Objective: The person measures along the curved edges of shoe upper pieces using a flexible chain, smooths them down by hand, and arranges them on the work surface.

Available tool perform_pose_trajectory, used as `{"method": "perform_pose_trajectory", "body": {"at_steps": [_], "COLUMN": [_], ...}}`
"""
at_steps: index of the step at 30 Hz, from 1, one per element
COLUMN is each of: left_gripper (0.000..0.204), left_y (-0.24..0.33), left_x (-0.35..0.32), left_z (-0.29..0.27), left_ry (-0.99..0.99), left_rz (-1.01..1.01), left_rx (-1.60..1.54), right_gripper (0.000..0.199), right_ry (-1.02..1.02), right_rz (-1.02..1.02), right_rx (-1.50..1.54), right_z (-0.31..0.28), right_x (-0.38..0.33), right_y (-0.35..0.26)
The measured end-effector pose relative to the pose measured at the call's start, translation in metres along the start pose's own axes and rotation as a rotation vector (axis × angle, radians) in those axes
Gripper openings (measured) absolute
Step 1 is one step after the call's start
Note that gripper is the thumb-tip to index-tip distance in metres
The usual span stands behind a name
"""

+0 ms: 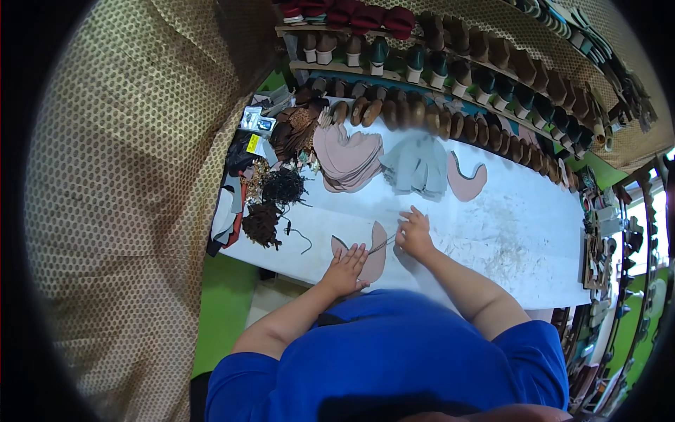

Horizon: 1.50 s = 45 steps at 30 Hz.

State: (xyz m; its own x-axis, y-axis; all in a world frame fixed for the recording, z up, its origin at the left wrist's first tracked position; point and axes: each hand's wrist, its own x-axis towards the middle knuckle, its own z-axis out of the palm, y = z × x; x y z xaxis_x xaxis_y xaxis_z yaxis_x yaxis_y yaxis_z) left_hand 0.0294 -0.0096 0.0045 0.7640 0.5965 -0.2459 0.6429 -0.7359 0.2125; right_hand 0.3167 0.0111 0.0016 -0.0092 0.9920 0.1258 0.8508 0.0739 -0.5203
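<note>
My left hand (344, 269) lies flat, fingers outstretched, on a pink U-shaped shoe-upper piece (377, 261) near the table's front edge. From beside its fingertips a thin dark strip (382, 245) runs up and to the right to my right hand (415, 233). That hand is closed at the strip's end, with some fingers raised; the exact pinch is too small to see. Further back lie a fanned stack of pink pieces (349, 160), a pile of pale grey pieces (416, 166) and a single pink U-shaped piece (467, 181).
The white-covered table (520, 232) bears dark tangled cords (283, 186) and a brown bundle (261, 224) at its left. Rows of brown shoe parts (450, 125) line its back, below shelves of heeled shoes (415, 63). A patterned curtain (133, 176) hangs at the left.
</note>
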Motion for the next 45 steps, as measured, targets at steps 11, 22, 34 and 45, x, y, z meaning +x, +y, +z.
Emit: {"method": "perform_pose_trajectory", "body": {"at_steps": [11, 22, 34, 45], "left_gripper": [0.093, 0.087, 0.065, 0.011], "left_y": [0.001, 0.005, -0.045, -0.049], "left_x": [0.0, 0.002, -0.028, -0.023], "left_z": [0.003, -0.003, 0.009, 0.007], "left_ry": [0.064, 0.057, 0.443, 0.48], "left_rz": [0.001, -0.03, -0.232, 0.016], "left_rx": [0.004, 0.043, -0.282, -0.204], "right_gripper": [0.008, 0.009, 0.023, 0.008], "right_ry": [-0.072, -0.093, -0.08, -0.07], "right_rz": [-0.064, -0.044, -0.19, -0.432], "right_rx": [-0.172, -0.24, -0.058, -0.17], "right_z": [0.003, 0.016, 0.001, 0.003], "right_x": [0.034, 0.031, -0.026, -0.027], "right_y": [-0.013, -0.005, -0.009, -0.015]}}
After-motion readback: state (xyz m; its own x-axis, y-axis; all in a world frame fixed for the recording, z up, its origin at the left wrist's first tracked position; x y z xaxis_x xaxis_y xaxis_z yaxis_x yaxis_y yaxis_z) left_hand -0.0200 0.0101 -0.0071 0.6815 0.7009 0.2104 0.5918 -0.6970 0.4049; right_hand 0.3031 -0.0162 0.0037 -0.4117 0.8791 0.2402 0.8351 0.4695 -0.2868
